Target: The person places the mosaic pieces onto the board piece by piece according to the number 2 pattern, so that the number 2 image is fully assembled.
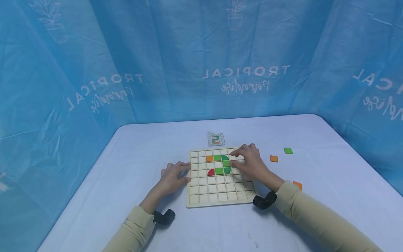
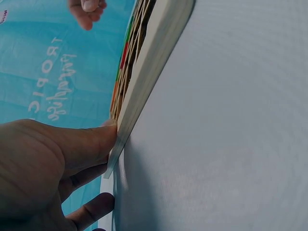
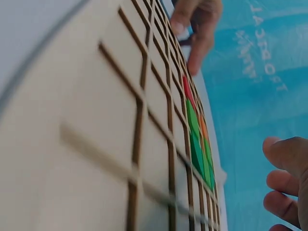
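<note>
A wooden grid board (image 1: 207, 203) lies on the table, with colored tiles in its upper middle cells. In the top row of tiles are an orange square (image 1: 209, 158), a green square (image 1: 217, 158) and a dark green rounded piece. Below them come more green pieces and a red rounded tile (image 1: 211, 172). My left hand (image 1: 171, 179) touches the board's left edge with thumb and fingertips, the thumb (image 2: 96, 142) against the rim. Over the board's upper right hangs my right hand (image 1: 250, 163), thumb and index finger apart beside the green tiles, with no piece visible between them.
A small printed pattern card (image 1: 216, 139) lies behind the board. To the right are loose tiles: one orange (image 1: 274, 159), one green (image 1: 288, 151), and another orange one (image 1: 297, 185) partly hidden by the right sleeve. A blue curtain (image 1: 201, 63) surrounds the white table (image 1: 151, 140).
</note>
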`<action>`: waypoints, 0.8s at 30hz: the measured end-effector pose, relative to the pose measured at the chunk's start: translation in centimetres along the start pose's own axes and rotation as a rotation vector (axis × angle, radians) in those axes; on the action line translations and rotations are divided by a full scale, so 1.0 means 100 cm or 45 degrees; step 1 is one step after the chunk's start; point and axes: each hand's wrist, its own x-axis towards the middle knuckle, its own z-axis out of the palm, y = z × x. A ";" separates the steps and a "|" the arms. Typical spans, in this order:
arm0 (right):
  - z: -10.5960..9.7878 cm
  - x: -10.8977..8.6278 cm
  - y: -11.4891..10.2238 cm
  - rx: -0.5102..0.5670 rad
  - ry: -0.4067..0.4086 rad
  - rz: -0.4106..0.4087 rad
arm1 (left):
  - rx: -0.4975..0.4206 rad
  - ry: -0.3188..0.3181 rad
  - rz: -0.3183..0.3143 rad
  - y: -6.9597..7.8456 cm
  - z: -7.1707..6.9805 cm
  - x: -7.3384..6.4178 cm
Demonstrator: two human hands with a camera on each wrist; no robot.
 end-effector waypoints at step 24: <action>-0.073 -0.024 0.109 0.014 -0.027 0.444 | 0.021 -0.006 -0.002 -0.002 0.000 0.001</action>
